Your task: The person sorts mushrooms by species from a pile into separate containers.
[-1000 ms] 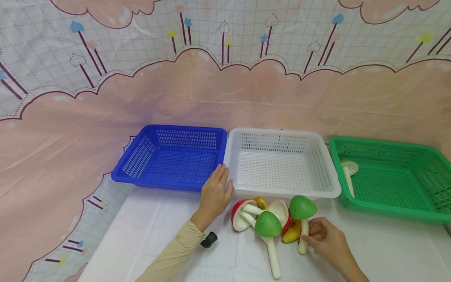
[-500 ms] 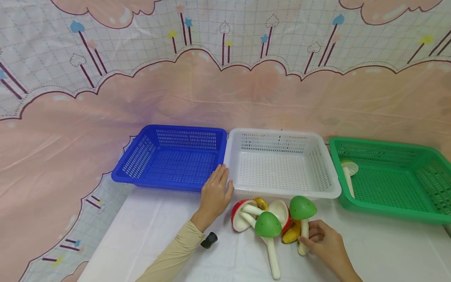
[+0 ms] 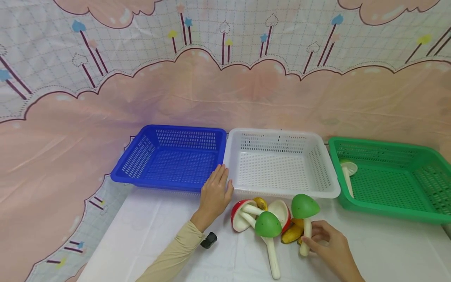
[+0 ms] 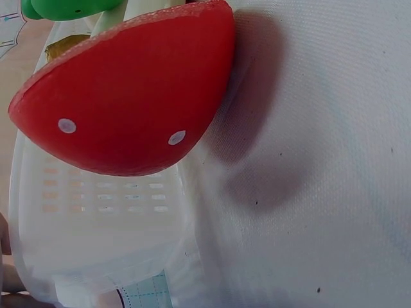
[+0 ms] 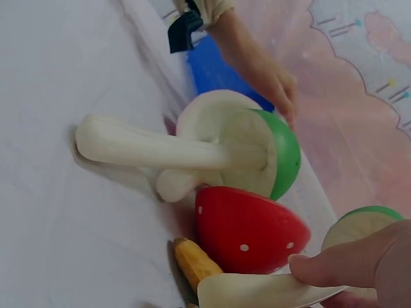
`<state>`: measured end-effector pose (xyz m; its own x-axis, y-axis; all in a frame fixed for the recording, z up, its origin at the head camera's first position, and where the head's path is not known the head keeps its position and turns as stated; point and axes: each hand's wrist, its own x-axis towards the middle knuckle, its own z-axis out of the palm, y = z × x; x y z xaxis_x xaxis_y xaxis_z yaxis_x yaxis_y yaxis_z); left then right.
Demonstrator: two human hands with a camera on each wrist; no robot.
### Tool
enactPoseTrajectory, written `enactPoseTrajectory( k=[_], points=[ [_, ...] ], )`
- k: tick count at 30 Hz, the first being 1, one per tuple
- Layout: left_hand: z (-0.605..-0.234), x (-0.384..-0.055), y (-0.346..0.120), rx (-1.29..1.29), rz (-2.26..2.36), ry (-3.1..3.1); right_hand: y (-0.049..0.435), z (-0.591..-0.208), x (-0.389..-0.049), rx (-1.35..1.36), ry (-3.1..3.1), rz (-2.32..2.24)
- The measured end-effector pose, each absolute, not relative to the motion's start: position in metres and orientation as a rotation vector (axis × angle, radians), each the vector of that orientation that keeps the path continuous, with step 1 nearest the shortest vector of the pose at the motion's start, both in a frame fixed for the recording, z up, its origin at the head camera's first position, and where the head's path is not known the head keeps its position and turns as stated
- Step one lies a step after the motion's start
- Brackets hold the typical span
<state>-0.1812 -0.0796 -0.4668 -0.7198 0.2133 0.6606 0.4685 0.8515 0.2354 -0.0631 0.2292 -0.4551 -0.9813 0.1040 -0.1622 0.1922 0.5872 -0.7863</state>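
My right hand [image 3: 331,244] pinches the pale stem of a green-capped toy mushroom [image 3: 305,206] between thumb and fingers. In the right wrist view, the thumb [image 5: 340,263] lies against that stem. My left hand [image 3: 214,197] rests with straight fingers at the adjoining rims of the blue basket [image 3: 137,182] and the white basket [image 3: 282,193]. Between the hands lie another green-capped mushroom [image 3: 268,225] and two red-capped mushrooms, one with its red cap [image 4: 135,96] large in the left wrist view. A banana [image 3: 291,234] lies beside the held mushroom, and a second yellow piece [image 3: 260,203] shows behind the pile.
A green basket [image 3: 394,215] at the right holds one mushroom [image 3: 348,176] against its left wall. The three baskets stand in a row along the back of the white-covered table [image 3: 225,258]. A small black object [image 3: 209,240] sits beside the left sleeve.
The held mushroom has shifted slightly to the right, showing more of the banana beside it. My right hand has moved a little with it. My left hand stays in place.
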Motion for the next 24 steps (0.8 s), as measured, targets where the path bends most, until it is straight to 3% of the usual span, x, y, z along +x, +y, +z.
enactPoseTrajectory(
  k=[24],
  points=[
    [-0.467, -0.182, -0.079, -0.496, -0.500, -2.368, 0.254, -0.431, -0.061, 0.110, 2.935, -1.349]
  ],
)
